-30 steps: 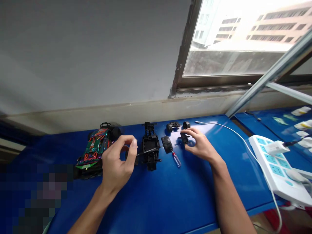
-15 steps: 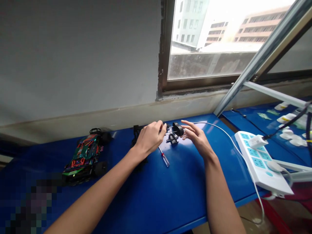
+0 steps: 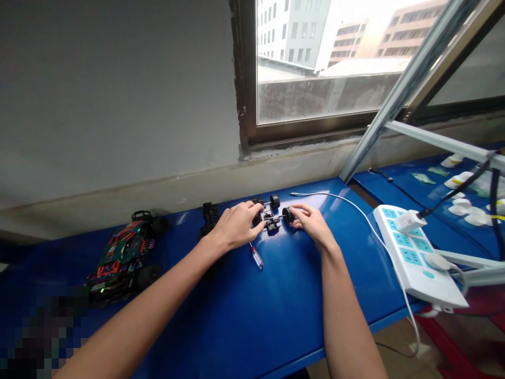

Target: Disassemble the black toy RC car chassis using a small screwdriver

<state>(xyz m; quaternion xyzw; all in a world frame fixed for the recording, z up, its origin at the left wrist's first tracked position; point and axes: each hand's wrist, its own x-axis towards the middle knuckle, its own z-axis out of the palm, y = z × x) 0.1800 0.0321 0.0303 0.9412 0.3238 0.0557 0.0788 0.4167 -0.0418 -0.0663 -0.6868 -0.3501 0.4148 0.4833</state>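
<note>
My left hand [image 3: 235, 226] is closed on a small black wheel [image 3: 258, 219], partly hidden by its fingers. In my right hand [image 3: 312, 225] the fingertips pinch another black wheel [image 3: 288, 215]. A thin metal axle [image 3: 278, 217] runs between these two wheels. Just behind it lies a further black wheel [image 3: 275, 201] on its own rod. A black plastic chassis part [image 3: 272, 225] rests under the axle. On the near side lies a screwdriver [image 3: 257, 257] with a clear and red handle, its tip toward my left hand.
A model car [image 3: 122, 252] with a green and red body stands at the left. Black parts [image 3: 210, 213] lie behind my left wrist. A white cable [image 3: 343, 196] crosses the blue table [image 3: 292, 305] to a power strip [image 3: 418, 252]. A metal frame [image 3: 398, 100] rises at the right.
The view has shifted slightly right. My right fingers, spread beside the wheels before, have closed on one wheel. The wheels, earlier bunched together, now show apart, with the axle level between my hands.
</note>
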